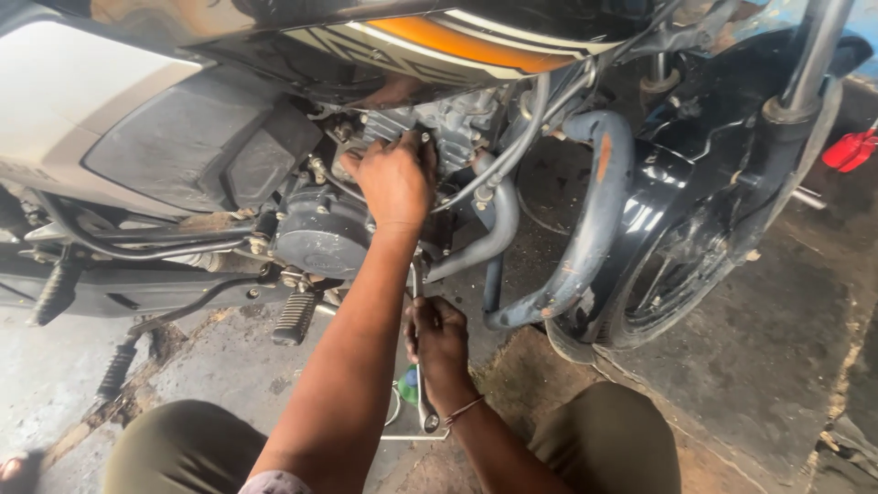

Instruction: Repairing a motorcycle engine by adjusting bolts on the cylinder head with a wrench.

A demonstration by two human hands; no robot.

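Observation:
I squat beside a motorcycle, looking at its engine [320, 233]. My left hand [395, 178] reaches up to the cylinder block [453, 123] under the fuel tank [439, 41], fingers pressed on a small part there; what it grips is hidden. Lower down, my right hand [437, 337], with a thin bangle on the wrist, is closed around a long metal spanner [427, 412]. The spanner stands nearly upright, its ring end pointing down toward a small metal tray [395, 428] on the floor.
A rusty grey crash guard [599, 210] curves in front of the engine, with the exhaust pipe [489, 233] behind it. The front wheel and black mudguard [681, 247] stand at right. A ribbed footpeg [294, 316] sticks out at left. A red object [851, 149] lies at far right. My knees frame the bottom.

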